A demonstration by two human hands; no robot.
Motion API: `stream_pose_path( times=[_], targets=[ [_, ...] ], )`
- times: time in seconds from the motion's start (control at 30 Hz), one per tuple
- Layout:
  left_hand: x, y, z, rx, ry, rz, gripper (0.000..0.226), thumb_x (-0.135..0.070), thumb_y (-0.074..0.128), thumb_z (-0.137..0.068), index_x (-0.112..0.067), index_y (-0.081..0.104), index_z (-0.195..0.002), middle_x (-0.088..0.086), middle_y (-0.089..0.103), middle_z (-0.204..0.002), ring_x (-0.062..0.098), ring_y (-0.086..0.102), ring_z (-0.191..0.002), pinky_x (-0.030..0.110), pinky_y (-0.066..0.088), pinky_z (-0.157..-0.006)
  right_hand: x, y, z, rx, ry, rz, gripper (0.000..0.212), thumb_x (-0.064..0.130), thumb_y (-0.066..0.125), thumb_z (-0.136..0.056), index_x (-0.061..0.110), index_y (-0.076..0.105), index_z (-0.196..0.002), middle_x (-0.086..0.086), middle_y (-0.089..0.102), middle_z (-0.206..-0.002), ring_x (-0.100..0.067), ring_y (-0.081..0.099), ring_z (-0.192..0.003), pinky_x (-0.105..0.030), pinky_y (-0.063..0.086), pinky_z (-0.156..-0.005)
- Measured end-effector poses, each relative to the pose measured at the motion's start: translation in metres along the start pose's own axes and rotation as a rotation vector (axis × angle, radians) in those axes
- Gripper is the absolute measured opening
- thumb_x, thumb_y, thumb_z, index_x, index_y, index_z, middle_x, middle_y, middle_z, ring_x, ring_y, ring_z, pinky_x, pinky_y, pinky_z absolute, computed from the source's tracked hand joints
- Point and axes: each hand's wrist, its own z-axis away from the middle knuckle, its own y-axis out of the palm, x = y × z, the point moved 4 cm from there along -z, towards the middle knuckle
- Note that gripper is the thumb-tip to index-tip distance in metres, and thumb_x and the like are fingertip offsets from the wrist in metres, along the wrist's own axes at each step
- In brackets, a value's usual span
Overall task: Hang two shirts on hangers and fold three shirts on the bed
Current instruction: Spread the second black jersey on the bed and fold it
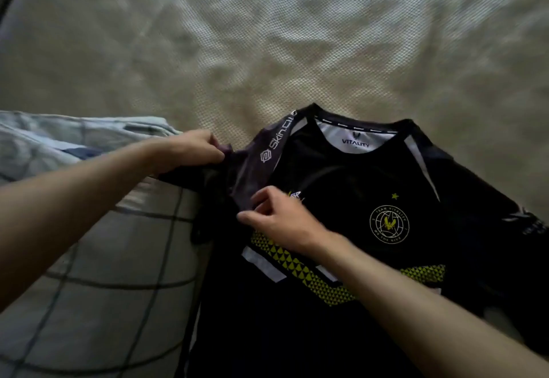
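Black short-sleeved sports jersey (350, 199) with yellow triangle band, round yellow crest and white collar lining lies face up on the beige textured bed cover (267, 50), collar pointing away from the person. Left hand (190, 150) pinches the edge of the jersey's sleeve, fingers curled round the dark fabric, lifting it off the bed. Right hand (276, 220) rests on the jersey's chest, thumb and forefinger pinching the same sleeve lower down. A pale checked shirt (98, 273) lies just beside the jersey; crumpled light-blue fabric (53, 137) sits beyond it
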Motion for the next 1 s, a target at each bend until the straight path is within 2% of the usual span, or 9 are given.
stream_pose_path(
  times=[0.2,0.33,0.4,0.47,0.53,0.63,0.7,0.83,1.0],
  targets=[
    [0.007,-0.036,0.026,-0.105,-0.023,0.047,0.021,-0.003,0.060,-0.088,-0.014,0.069,-0.103,0.011,0.067,-0.086,0.026,0.062,-0.074,0.036,0.054,-0.071,0.037,0.057,-0.006,-0.079,0.064,-0.133,0.073,0.069,0.074,-0.069,0.029,0.052,-0.127,0.011,0.070,-0.097,-0.010,0.067,-0.096,-0.038,0.056,-0.090],
    [0.018,-0.052,0.040,-0.040,-0.066,0.163,0.017,-0.006,0.062,-0.096,-0.016,0.064,-0.110,0.009,0.062,-0.088,0.018,0.058,-0.064,0.022,0.047,-0.038,0.069,0.065,-0.005,-0.196,-0.006,-0.168,0.095,0.061,0.079,-0.070,0.025,0.035,-0.147,0.002,0.052,-0.137,-0.016,0.052,-0.128,-0.036,0.044,-0.109],
    [0.013,-0.051,0.048,0.105,-0.038,0.406,0.018,-0.001,0.055,-0.099,-0.013,0.066,-0.108,0.010,0.061,-0.080,0.012,0.057,-0.052,0.021,0.050,-0.038,0.086,0.068,-0.008,-0.192,-0.043,-0.217,0.105,0.056,0.081,-0.071,0.021,0.027,-0.154,-0.001,0.040,-0.151,-0.017,0.042,-0.139,-0.033,0.036,-0.116],
    [0.002,-0.046,0.055,0.250,0.020,0.592,0.028,0.006,0.046,-0.099,-0.009,0.068,-0.111,0.012,0.060,-0.077,0.010,0.057,-0.046,0.023,0.055,-0.044,0.099,0.068,-0.010,-0.212,-0.039,-0.348,0.096,0.051,0.083,-0.070,0.022,0.037,-0.149,-0.002,0.049,-0.147,-0.018,0.048,-0.135,-0.034,0.041,-0.113],
    [-0.010,-0.043,0.059,0.325,0.066,0.615,0.042,0.013,0.036,-0.093,-0.004,0.070,-0.110,0.012,0.059,-0.073,0.013,0.058,-0.047,0.025,0.058,-0.049,0.104,0.062,-0.010,-0.330,-0.007,-0.434,0.055,0.042,0.077,-0.080,0.022,0.057,-0.127,-0.007,0.068,-0.124,-0.027,0.063,-0.117,-0.040,0.053,-0.096],
    [-0.028,-0.042,0.058,0.336,0.140,0.499,0.050,0.017,0.033,-0.087,-0.004,0.074,-0.107,0.014,0.068,-0.076,0.017,0.064,-0.052,0.027,0.059,-0.050,0.090,0.042,-0.005,-0.533,0.063,-0.513,0.026,0.034,0.060,-0.091,0.011,0.068,-0.102,-0.016,0.074,-0.096,-0.037,0.068,-0.092,-0.044,0.052,-0.077],
    [-0.042,-0.041,0.053,0.298,0.204,0.435,0.046,0.017,0.040,-0.090,-0.008,0.074,-0.108,0.014,0.071,-0.084,0.018,0.066,-0.058,0.027,0.059,-0.052,0.074,0.024,0.006,-0.582,0.048,-0.712,0.023,0.029,0.058,-0.087,0.011,0.070,-0.092,-0.007,0.072,-0.083,-0.026,0.063,-0.076,-0.046,0.052,-0.077],
    [-0.081,-0.015,0.042,0.215,0.437,0.054,0.062,0.011,0.061,-0.080,-0.041,0.071,-0.113,-0.001,0.058,-0.120,0.015,0.065,-0.093,0.032,0.059,-0.073,0.024,-0.025,0.066,-0.599,0.007,-1.157,0.019,0.005,0.059,-0.093,0.007,0.073,-0.105,-0.015,0.075,-0.107,-0.026,0.069,-0.100,-0.044,0.053,-0.096],
    [-0.153,0.057,0.036,0.073,0.782,-0.363,0.073,-0.026,0.073,-0.079,-0.027,0.046,-0.147,-0.002,0.049,-0.142,0.026,0.051,-0.130,0.038,0.044,-0.106,-0.091,-0.093,0.168,-0.902,0.098,-1.273,0.028,0.009,0.058,-0.096,0.001,0.067,-0.122,-0.017,0.073,-0.116,-0.032,0.068,-0.112,-0.046,0.051,-0.101]
  ],
)
